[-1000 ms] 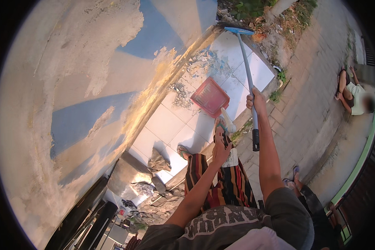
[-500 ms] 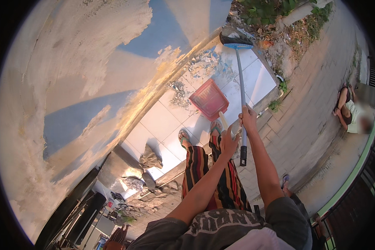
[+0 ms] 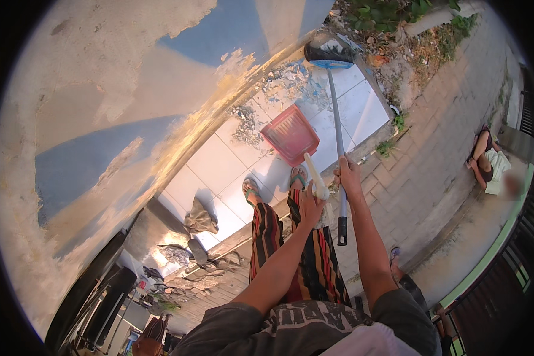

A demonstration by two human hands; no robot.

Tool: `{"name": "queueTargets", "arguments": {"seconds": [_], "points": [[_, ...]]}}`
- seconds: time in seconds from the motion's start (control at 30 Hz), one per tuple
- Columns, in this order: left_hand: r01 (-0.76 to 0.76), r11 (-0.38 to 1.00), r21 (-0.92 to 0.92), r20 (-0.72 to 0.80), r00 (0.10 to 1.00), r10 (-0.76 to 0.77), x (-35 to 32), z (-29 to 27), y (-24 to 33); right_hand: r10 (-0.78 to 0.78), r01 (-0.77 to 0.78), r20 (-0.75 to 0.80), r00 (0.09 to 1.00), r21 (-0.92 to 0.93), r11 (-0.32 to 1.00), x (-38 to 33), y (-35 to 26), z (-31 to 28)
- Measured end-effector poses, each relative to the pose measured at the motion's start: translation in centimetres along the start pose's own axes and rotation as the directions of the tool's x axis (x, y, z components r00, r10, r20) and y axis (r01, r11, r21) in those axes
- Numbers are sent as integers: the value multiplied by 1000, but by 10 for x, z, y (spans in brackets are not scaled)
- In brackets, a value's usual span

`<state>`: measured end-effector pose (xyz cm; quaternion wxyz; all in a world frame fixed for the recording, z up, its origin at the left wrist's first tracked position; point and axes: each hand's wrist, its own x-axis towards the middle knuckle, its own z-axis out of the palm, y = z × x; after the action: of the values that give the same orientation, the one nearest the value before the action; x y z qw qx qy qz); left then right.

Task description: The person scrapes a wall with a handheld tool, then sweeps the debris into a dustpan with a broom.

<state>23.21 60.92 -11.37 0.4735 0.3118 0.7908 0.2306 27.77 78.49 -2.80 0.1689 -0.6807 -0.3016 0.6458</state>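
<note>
My right hand (image 3: 349, 178) grips the broom (image 3: 337, 136), my left hand (image 3: 310, 207) clasps the red dustpan (image 3: 291, 135); I'd best keep its lip flat on the tiles (image 3: 219, 166).

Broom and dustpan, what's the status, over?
Right hand gripping broom handle. Left hand holding red dustpan by its pale handle. Broom head on white tiles, debris beside wall.
</note>
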Motion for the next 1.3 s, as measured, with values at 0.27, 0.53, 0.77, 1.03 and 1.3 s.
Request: {"name": "queueTargets", "arguments": {"seconds": [0.27, 0.53, 0.77, 1.03, 1.3], "points": [[24, 983, -182, -4, 1000, -26, 19, 18, -9, 87, -89, 64, 994, 22, 996, -57, -14, -33], [-71, 976, -208, -56, 997, 61, 26, 10, 7, 102, -90, 131, 986, -94, 991, -74, 6, -42], [-18, 981, -195, -76, 997, 3, -9, -55, 2, 111, -104, 136, 985, -55, 993, -75, 5, -48], [-81, 975, -206, -58, 996, 70, -82, -136, -23, 97, -76, 87, 991, -217, 973, -106, 17, -48], [34, 983, -183, -64, 997, -46, -124, -161, -49, 51, 9, 217, 975, -269, 963, -74, 14, -28]]}}
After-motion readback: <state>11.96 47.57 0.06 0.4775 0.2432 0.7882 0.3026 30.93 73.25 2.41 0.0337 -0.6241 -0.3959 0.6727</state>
